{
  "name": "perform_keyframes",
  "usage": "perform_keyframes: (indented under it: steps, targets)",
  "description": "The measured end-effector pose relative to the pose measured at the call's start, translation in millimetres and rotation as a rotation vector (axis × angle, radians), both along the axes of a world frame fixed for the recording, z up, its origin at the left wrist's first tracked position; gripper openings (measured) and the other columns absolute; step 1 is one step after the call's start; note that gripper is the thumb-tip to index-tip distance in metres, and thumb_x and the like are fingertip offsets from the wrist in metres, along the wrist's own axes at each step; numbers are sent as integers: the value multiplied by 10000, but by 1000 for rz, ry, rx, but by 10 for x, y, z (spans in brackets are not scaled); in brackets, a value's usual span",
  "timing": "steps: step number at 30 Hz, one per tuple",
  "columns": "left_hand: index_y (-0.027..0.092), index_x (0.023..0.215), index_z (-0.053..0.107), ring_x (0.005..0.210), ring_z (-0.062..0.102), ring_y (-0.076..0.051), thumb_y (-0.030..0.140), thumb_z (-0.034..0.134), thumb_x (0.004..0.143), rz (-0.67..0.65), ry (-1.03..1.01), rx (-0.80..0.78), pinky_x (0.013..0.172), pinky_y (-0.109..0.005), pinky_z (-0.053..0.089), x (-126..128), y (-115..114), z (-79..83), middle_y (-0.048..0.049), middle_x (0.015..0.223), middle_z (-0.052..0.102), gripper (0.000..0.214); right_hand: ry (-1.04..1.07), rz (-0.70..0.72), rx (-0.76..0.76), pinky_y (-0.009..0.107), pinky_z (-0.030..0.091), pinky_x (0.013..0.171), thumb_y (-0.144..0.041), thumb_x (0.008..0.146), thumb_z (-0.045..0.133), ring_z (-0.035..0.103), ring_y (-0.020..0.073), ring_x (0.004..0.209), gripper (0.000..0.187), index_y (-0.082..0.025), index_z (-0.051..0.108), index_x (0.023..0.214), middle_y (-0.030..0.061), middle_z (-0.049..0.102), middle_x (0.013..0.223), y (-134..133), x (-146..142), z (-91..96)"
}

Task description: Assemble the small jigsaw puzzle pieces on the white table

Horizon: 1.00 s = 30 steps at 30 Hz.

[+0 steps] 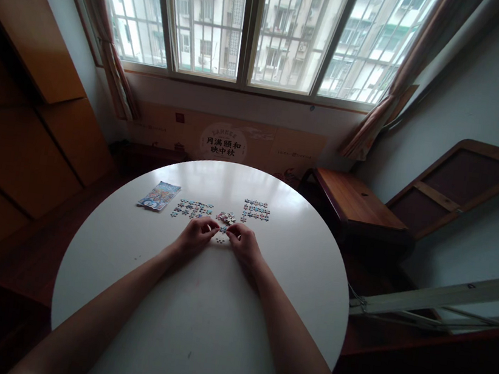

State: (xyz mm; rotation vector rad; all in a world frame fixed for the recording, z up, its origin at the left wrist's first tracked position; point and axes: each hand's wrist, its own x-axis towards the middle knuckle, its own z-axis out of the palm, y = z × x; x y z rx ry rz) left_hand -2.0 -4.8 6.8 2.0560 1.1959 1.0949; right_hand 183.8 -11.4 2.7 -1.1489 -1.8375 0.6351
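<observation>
Between the left hand (199, 232) and the right hand (243, 241), small puzzle pieces (223, 229) sit near the middle of the round white table (195, 321); whether they touch its surface, I cannot tell. Thumb and forefinger of each hand close in a pinch on them from opposite sides, the other fingers curled behind. Both hands turn inward, knuckles up, tips almost meeting. The forearms come from the lower corners and converge in a V, low over the tabletop. Just nearer the person lie a few loose pieces (220, 241); just beyond the fingers is a small heap (227, 217). Spread pieces (189, 208) lie beyond the left hand, rows of pieces (256, 210) beyond the right. Farther left is a printed packet (159, 196).
</observation>
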Motion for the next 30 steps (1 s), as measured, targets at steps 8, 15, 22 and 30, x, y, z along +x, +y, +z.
perform_keyframes:
  steps: [8,15,22,30]
  targets:
    - [132,792,668,571,534,-82,273,576,812,-10,9,49,530,-180,420,-11,9,-26,-31,740,641,169,-1,-1,-7,254,438,664,-215,784,572,569,142,688,90,-171,650,787,33,639,757,0,1,-3]
    - [139,792,697,570,510,-80,273,565,827,-14,36,106,547,-189,408,-7,-5,2,-20,703,591,191,3,11,-9,252,438,664,-216,787,569,567,138,679,90,-170,646,782,29,636,745,3,3,-4]
    - [138,790,701,564,503,-80,284,560,830,-15,33,109,538,-188,401,-6,-9,17,-20,702,580,207,4,16,-8,248,435,660,-209,785,574,567,136,678,77,-174,643,781,25,635,745,0,1,1]
    - [136,785,702,561,497,-79,267,563,824,-24,33,98,531,-188,390,-7,-12,27,-18,691,576,195,-23,27,1,244,429,637,-224,789,559,562,133,667,95,-177,641,781,25,630,738,-6,9,15]
